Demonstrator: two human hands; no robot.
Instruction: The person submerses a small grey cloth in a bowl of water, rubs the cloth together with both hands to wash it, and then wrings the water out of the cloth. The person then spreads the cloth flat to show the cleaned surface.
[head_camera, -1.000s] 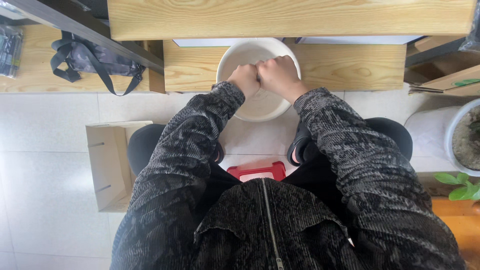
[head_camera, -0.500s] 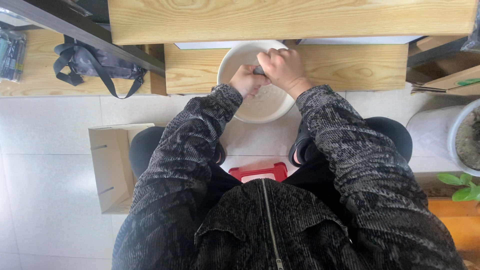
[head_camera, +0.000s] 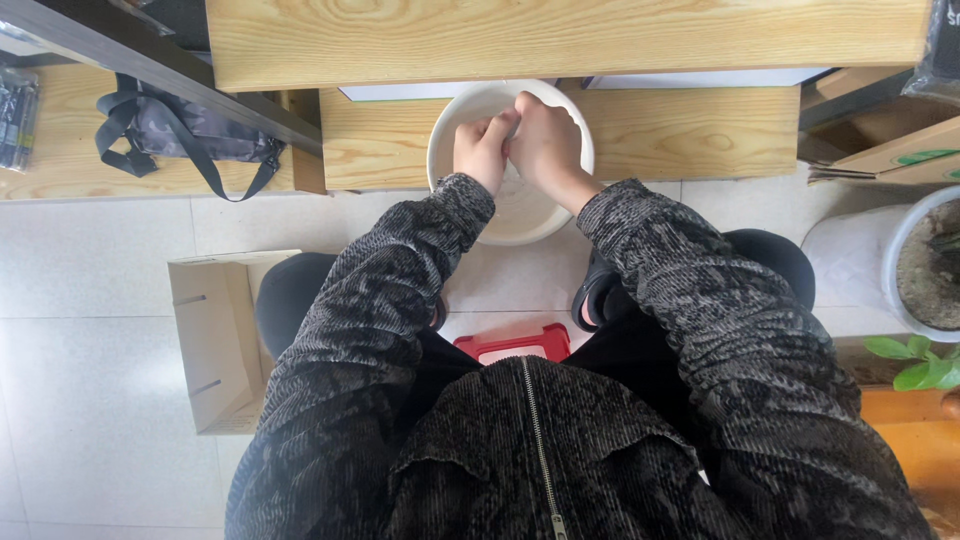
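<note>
Looking straight down here: both hands working inside a round white plastic basin (head_camera: 510, 165) sitting on the pale tiled floor (head_camera: 100, 330), right up against a low light-wood shelf (head_camera: 690, 130). Left hand (head_camera: 483, 150) and right hand (head_camera: 545, 145) pressing together, knuckles touching, fingers curled into fists around something small and pale between them. Can't tell what that something is, too hidden by the fingers. Looking like rubbing or scrubbing, judging by the grip.

Sitting low on a small red plastic stool (head_camera: 512, 345), knees spreading either side of the basin, dark fuzzy zip-up jacket (head_camera: 520, 450) sleeves reaching down to the wrists.

Progress-wise: seeming to be mid-job, honestly. Hands clamping down in the basin, nothing lifted out, nothing set aside anywhere nearby to show a finished batch. Hard to say about water or suds, the basin's inside just looking whitish.

Around it: a black strappy bag (head_camera: 180, 135) lying on the wood to the left, an open brown cardboard box (head_camera: 215, 340) standing on the floor beside the left knee, and a white round plant pot (head_camera: 920, 265) with soil and green leaves off to the right, well apart from the basin.
</note>
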